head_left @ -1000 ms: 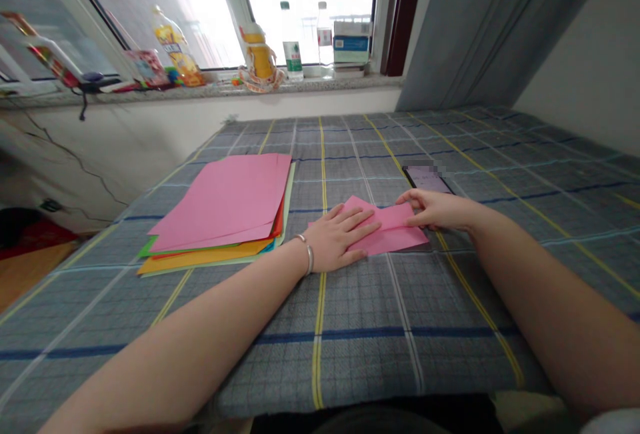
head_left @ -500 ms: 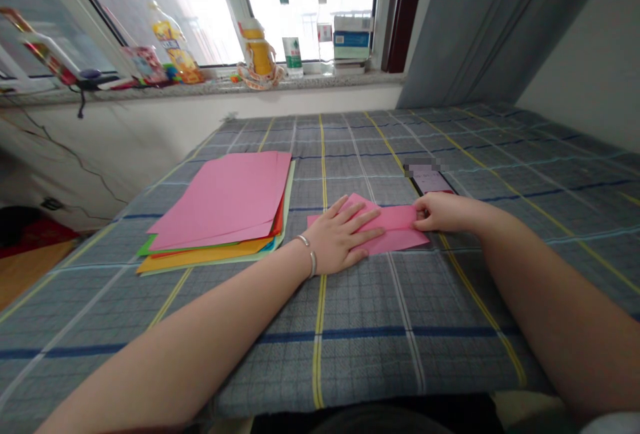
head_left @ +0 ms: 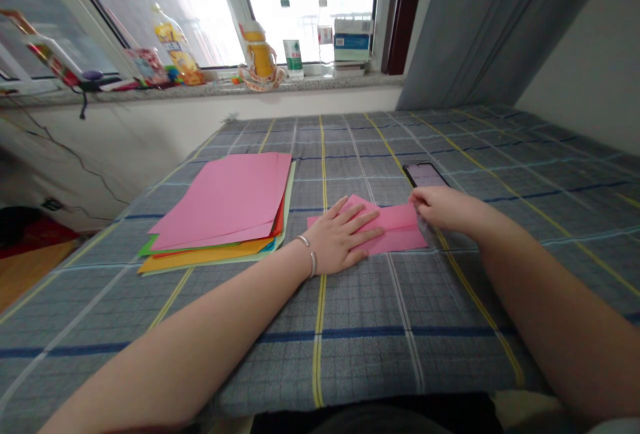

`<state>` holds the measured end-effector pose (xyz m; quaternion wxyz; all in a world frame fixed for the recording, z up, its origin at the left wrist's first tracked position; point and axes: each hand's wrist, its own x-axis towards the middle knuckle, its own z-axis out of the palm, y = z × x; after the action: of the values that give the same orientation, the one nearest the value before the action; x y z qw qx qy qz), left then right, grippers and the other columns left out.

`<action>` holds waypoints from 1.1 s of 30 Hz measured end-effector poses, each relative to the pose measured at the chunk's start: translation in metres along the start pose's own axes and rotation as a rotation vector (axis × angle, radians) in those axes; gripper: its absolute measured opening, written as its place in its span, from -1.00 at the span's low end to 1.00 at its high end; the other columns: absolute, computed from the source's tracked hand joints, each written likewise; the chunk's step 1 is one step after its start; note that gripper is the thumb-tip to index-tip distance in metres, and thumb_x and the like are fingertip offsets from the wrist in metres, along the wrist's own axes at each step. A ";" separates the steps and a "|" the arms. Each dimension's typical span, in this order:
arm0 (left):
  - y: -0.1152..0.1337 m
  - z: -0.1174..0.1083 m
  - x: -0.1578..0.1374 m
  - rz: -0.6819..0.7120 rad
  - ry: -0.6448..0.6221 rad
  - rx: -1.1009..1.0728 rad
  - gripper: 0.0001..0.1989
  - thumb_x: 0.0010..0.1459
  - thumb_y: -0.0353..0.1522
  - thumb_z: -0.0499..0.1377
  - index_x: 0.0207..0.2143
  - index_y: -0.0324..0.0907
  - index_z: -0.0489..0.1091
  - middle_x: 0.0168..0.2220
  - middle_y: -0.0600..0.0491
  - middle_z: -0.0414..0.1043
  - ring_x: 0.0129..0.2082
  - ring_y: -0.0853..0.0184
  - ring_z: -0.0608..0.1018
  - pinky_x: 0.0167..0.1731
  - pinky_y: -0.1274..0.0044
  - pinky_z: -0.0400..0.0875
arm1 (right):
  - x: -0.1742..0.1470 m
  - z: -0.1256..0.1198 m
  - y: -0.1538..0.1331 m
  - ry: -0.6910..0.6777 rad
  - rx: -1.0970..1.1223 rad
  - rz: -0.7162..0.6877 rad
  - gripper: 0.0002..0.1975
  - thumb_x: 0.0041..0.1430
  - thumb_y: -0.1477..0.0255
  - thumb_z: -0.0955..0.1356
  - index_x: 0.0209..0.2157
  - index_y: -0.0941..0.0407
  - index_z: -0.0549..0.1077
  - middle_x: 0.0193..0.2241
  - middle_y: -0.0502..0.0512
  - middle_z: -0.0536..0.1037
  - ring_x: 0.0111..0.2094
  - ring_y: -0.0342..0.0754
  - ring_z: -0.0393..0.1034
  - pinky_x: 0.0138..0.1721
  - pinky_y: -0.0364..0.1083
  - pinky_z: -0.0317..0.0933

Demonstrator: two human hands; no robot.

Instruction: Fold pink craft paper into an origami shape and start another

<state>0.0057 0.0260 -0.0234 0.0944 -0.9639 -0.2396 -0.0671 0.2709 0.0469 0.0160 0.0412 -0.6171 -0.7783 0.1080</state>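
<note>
A folded piece of pink paper (head_left: 400,224) lies on the plaid cloth in front of me. My left hand (head_left: 340,237), with a silver bangle at the wrist, rests flat on its left part, fingers spread. At the paper's right end, my right hand (head_left: 435,206) pinches the upper right corner between thumb and fingers. Behind that hand lies a phone (head_left: 425,174) with its screen lit, its near end hidden by the hand.
A stack of coloured paper (head_left: 225,201), pink on top, lies to the left on the plaid cloth (head_left: 350,367). Along the windowsill (head_left: 215,89) stand a yellow drink bottle (head_left: 177,47), a yellow cup (head_left: 260,54), clear bottles and boxes (head_left: 353,44). A grey curtain (head_left: 465,27) hangs at right.
My right hand has shifted slightly up and away along the paper's right edge, toward its upper corner, and covers more of the phone's near end. My left hand stays in place.
</note>
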 end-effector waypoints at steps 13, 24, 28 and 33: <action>-0.005 0.005 0.001 -0.070 -0.142 -0.155 -0.31 0.31 -0.05 -0.16 0.35 -0.23 -0.20 0.36 -0.08 -0.17 0.36 0.21 -0.06 0.30 0.24 -0.36 | 0.019 0.044 -0.025 0.160 0.108 -0.244 -0.77 0.21 0.28 0.26 -0.29 0.12 0.45 -0.28 0.14 0.56 -0.25 0.00 0.40 -0.20 -0.07 0.20; -0.007 -0.003 0.003 -0.003 -0.195 -0.167 -0.43 0.33 -0.09 -0.17 0.33 0.02 -0.13 0.37 0.15 -0.20 0.36 0.14 -0.13 0.28 0.18 -0.24 | 0.015 0.041 -0.027 0.124 -0.045 -0.163 -0.77 0.25 0.26 0.22 -0.32 0.09 0.41 -0.33 0.10 0.53 -0.34 -0.01 0.37 -0.39 -0.10 0.08; -0.008 -0.001 0.002 -0.004 -0.196 -0.155 -0.43 0.33 -0.10 -0.16 0.34 0.00 -0.13 0.37 0.14 -0.18 0.37 0.16 -0.14 0.29 0.19 -0.25 | 0.014 0.037 -0.023 0.132 -0.027 -0.180 -0.82 0.23 0.30 0.25 -0.33 0.09 0.39 -0.34 0.10 0.51 -0.36 -0.03 0.36 -0.37 -0.09 0.12; -0.007 -0.001 0.003 -0.019 -0.187 -0.155 -0.42 0.32 -0.07 -0.17 0.33 0.00 -0.11 0.37 0.15 -0.14 0.36 0.17 -0.12 0.29 0.21 -0.27 | 0.010 0.021 -0.016 0.340 0.024 -0.320 -0.90 0.15 0.45 0.30 -0.32 0.08 0.46 -0.22 0.12 0.51 -0.14 0.03 0.34 -0.13 -0.04 0.18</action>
<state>0.0043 0.0334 -0.0211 -0.0039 -0.9681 -0.2505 0.0040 0.2486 0.0508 -0.0020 0.1959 -0.4947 -0.8467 0.0038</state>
